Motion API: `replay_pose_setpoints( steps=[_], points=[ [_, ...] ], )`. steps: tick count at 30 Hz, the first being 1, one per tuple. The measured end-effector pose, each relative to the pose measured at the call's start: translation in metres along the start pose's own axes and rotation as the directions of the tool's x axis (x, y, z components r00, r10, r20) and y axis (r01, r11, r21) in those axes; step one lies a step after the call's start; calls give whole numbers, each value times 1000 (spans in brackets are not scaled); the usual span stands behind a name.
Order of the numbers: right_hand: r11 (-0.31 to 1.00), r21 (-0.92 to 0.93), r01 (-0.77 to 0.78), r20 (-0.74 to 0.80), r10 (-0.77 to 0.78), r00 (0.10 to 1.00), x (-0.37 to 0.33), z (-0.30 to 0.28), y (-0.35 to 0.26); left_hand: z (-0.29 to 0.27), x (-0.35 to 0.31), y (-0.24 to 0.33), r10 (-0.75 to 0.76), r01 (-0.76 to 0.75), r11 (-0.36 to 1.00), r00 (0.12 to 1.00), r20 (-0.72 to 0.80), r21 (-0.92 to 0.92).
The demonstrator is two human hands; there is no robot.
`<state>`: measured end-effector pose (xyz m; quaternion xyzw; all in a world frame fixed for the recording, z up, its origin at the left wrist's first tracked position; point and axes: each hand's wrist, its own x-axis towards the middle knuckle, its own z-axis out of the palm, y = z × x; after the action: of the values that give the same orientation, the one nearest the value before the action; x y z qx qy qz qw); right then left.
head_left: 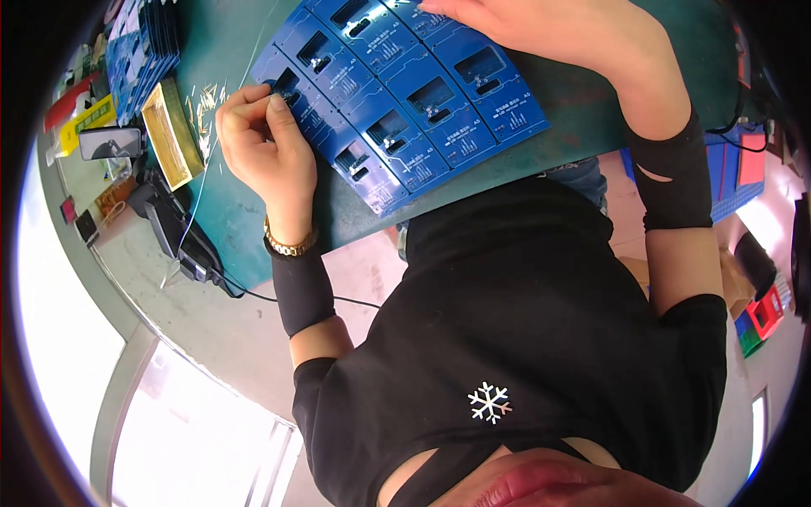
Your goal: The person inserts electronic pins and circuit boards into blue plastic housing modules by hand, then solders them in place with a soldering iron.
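A blue circuit board panel [473, 135], with several repeated rectangular cutouts, lies tilted on a green work surface [591, 110]. At its left edge is my left hand [269, 152], with thumb and forefinger pinched together over the board. What sits between those fingertips, if anything, is too small to make out. My right hand [507, 25] reaches in from the right over the panel's far side. Its thumb or a finger points left near the board, while the other fingers are cut off by the picture's upper edge.
Left of the panel, thin pale pieces [205, 106] lie scattered beside a yellow open box [187, 160]. Beyond stand a stack of blue boards [148, 51] and a phone [110, 144]. A black device [182, 228] with a cable sits by the table's left edge.
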<state>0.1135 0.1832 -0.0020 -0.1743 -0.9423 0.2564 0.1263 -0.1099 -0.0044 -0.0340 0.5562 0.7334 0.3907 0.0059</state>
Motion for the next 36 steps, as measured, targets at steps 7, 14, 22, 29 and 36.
replay_pose_setpoints(
  steps=[7, 14, 22, 29, 36],
  points=[
    [1000, 21, -11, 68, 10, 998, 2, -7, -2, -5, 4, -2, 43, -48, 997, 996, 80, 60],
    [999, 51, 16, 32, -18, 999, 1, -5, 4, -2, 10, 13, 104, -135, 955, 986, 127, 263],
    [996, 83, -38, 188, 22, 982, 4, -26, -10, -5, 9, 11, 59, -67, 995, 993, 107, 73],
    [973, -29, -228, -384, 200, 901, -32, -43, 44, -15, 5, 7, 68, -79, 990, 993, 94, 115],
    [982, 1, -187, -250, 181, 951, -41, -45, 82, -23, -9, 5, 107, -136, 969, 984, 145, 205]
  ],
)
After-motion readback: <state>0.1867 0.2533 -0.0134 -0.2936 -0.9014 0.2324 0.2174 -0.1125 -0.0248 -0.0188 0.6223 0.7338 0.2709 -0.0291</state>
